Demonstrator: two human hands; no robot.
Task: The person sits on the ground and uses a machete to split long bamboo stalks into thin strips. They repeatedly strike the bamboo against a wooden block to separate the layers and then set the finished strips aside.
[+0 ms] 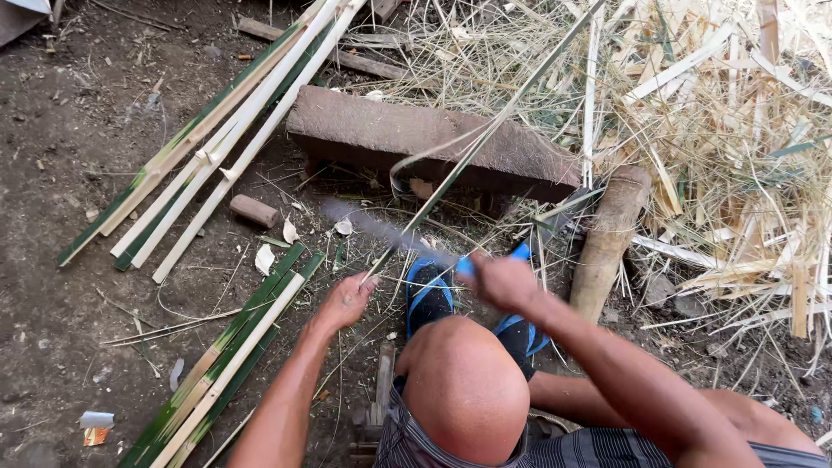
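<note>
Bamboo is everywhere on the dirt ground point(78, 173): a bundle of split green-and-pale strips point(217, 130) lies slanted at upper left, another bundle point(225, 364) rests beside the person's left leg, and a heap of dry shavings point(737, 130) covers the right side. Sorted that way, the strips seem to lie within easy reach of whoever sits here.

One long thin strip point(485, 139) runs from the upper right down across a heavy wooden block point(433, 139) to the left hand point(347, 299), which pinches its lower end between curled fingers, palm turned down, arm stretched forward past the knee. The block appears to prop the strip and keep it steady.

The right hand point(503, 282) is closed in a fist around a blue handle; the blade point(373, 227) is blurred and points left toward the strip near the left hand. That forearm comes in from the lower right, elbow bent. Blue sandals point(429, 295) sit just under both hands, and a thick round log point(607, 238) stands tilted right beside them.
</note>
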